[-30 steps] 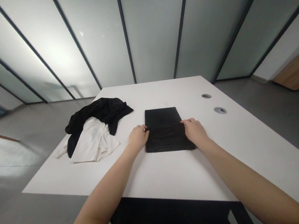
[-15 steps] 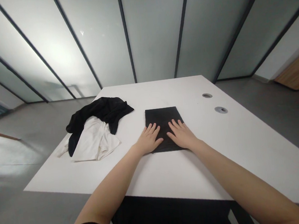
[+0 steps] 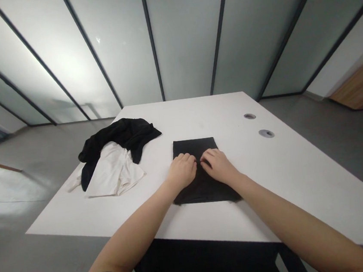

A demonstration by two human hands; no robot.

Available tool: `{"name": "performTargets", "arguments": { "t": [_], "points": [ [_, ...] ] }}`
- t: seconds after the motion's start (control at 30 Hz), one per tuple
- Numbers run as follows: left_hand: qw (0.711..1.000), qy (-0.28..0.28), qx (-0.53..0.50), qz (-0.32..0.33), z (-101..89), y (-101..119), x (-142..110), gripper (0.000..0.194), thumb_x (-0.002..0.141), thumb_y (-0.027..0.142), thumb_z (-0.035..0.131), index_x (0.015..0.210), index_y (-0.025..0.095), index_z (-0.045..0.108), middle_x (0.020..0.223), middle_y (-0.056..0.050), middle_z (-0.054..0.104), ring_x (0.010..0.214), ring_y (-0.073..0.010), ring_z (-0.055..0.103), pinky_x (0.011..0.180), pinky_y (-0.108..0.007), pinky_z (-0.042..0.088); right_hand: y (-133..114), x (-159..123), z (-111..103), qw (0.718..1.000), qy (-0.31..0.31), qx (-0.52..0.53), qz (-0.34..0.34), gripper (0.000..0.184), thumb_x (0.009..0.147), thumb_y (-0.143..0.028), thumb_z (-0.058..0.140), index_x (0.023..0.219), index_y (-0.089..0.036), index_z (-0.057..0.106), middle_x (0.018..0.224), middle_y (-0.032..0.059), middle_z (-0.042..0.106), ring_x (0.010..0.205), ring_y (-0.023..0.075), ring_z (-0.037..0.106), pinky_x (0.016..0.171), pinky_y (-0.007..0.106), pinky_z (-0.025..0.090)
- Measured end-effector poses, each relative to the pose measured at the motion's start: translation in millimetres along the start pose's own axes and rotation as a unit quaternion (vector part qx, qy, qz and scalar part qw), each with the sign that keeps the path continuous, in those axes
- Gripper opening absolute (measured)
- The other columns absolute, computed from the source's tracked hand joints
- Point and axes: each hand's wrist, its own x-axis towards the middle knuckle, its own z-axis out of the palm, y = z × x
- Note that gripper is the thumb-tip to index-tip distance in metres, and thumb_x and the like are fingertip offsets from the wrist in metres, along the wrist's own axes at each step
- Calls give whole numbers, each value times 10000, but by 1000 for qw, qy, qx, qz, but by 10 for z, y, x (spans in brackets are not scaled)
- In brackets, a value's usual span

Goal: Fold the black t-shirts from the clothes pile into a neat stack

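A black cloth [image 3: 203,190], folded into a neat rectangle, lies flat on the white table [image 3: 302,171] just in front of me. Both hands rest on its middle, side by side and almost touching. My left hand [image 3: 182,171] has its fingers curled down into the fabric. My right hand [image 3: 219,166] is curled the same way, its fingertips bunching the cloth next to the left hand. The far strip of the cloth shows beyond my knuckles and the near part shows between my forearms.
A crumpled black garment [image 3: 126,135] lies over a white garment [image 3: 114,173] on the table's left side. Two round cable grommets [image 3: 250,116] [image 3: 266,133] sit at the right rear. Frosted glass panels stand behind the table, and wooden furniture [image 3: 361,89] is at the far right.
My hands went from the cloth's side edges to lying flat on its middle, then curled their fingers. The folded cloth now lies closer to me.
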Motion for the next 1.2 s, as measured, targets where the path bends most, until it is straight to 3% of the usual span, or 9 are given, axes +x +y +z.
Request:
{"name": "performTargets", "arguments": {
  "t": [0.17,0.27,0.33,0.43,0.57,0.7,0.87,1.1,1.2],
  "points": [
    [1000,-15,12,14,282,-76,-15,539,1058,324,500,1555,118,532,1659,-198,520,1555,-364,452,1253,-526,376,-105,6,185,998,-66,-16,15,599,1056,-367,482,1610,-142,527,1686,192,494,1556,401,437,1235,590,382],
    [999,-27,26,14,249,-47,-22,481,1069,370,498,1484,148,598,1603,-191,578,1475,-373,537,1200,-527,435,-142,26,112,996,-81,-35,11,497,1071,-326,482,1514,-152,627,1615,191,572,1449,394,546,1179,552,445],
    [999,-34,33,5,173,26,-27,373,1070,347,492,1316,146,687,1424,-205,688,1316,-371,640,1093,-514,511,-188,41,31,995,-89,-39,-5,357,1079,-265,477,1286,-162,750,1398,188,710,1256,350,657,1096,495,506],
    [998,-39,44,-25,121,136,-40,278,1060,265,472,1125,148,716,1173,-199,734,1135,-352,688,977,-490,551,-275,43,-9,994,-94,-48,2,306,1079,-198,463,1047,-164,765,1150,178,749,1069,310,694,992,436,550],
    [998,-27,40,-31,234,132,-38,395,1064,252,456,1373,104,653,1452,-205,661,1370,-336,597,1147,-471,478,-317,10,121,995,-77,-54,22,368,1064,-173,455,1324,-98,704,1439,223,676,1308,336,642,1111,451,511],
    [994,-75,40,-61,324,16,34,621,1115,400,388,1648,89,449,1734,-165,431,1622,-342,354,1327,-497,280,-245,5,224,992,-98,-58,53,576,1083,-242,411,1629,-77,492,1733,192,423,1597,371,397,1296,539,331],
    [989,-89,34,-110,253,-43,90,707,1120,522,347,1675,90,423,1762,-170,375,1632,-370,330,1321,-514,281,-168,49,117,986,-111,-61,110,616,1113,-407,432,1646,-102,491,1746,181,400,1612,383,373,1298,536,324],
    [990,-35,56,-127,110,164,-54,537,1095,475,433,1405,107,672,1407,-233,684,1313,-387,617,1109,-522,483,-249,27,16,993,-70,-54,79,428,1094,-301,464,1396,-137,718,1459,195,692,1325,351,649,1137,495,497],
    [994,-48,45,-87,164,172,-73,577,1096,374,415,1582,85,533,1611,-217,561,1500,-364,497,1228,-498,397,-280,-1,113,996,-70,-44,44,523,1071,-221,429,1543,-89,611,1611,197,581,1489,345,537,1243,491,414]
  ]
}}
